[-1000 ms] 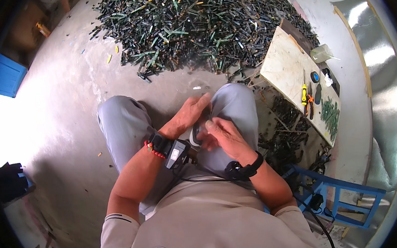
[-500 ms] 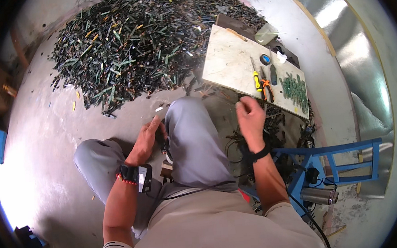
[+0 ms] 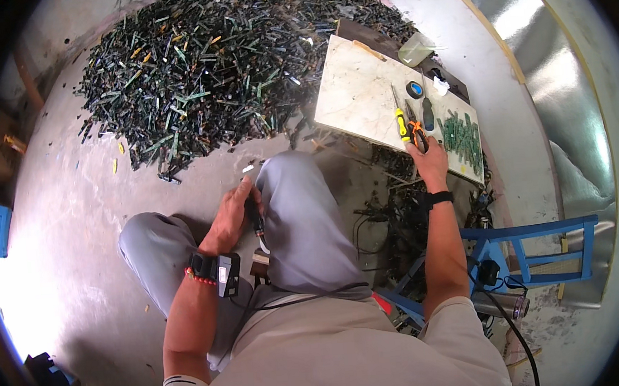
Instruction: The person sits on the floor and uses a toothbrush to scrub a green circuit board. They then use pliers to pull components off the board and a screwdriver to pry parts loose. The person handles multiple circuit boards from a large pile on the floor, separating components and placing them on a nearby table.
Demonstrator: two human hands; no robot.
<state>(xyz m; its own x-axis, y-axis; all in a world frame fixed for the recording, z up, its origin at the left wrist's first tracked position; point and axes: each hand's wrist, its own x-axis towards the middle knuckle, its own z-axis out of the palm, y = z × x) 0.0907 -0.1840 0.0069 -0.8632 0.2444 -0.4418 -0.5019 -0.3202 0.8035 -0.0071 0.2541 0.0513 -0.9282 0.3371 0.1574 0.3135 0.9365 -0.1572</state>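
While our right hand (image 3: 431, 164) reaches over the near edge of the counter (image 3: 348, 83), its fingertips are at the handle ends of the orange-and-black pliers (image 3: 413, 125). Right grip is narrow; can't tell if it's closed around the handles, since our own fingers block the view. Pliers lie on the counter, between the yellow-and-black screwdriver (image 3: 401, 123) on their left and the dark-handled screwdriver (image 3: 427, 113) on their right. Our left hand (image 3: 233, 214) is low beside the raised right knee, grip wrapped around a slender dark piece (image 3: 256, 222); exact kind unclear. Also on the counter: blue-and-black tape roll (image 3: 414, 89) just beyond the tools, crumpled white tissue (image 3: 440, 85) near the far edge, pile of green strips (image 3: 460, 139) to the right of the pliers, narrow wood strip (image 3: 370, 50) toward the far left corner. Clear plastic container (image 3: 416, 49) sits at the far side. Big heap of dark strips (image 3: 194, 79) covers the floor ahead of us, a couple of yellow pieces (image 3: 115, 166) lying off its left side. Blue frame (image 3: 532, 249) stands to our right, metal flask (image 3: 511, 304) lying by it. We've got a black band (image 3: 438, 198) on the right wrist.
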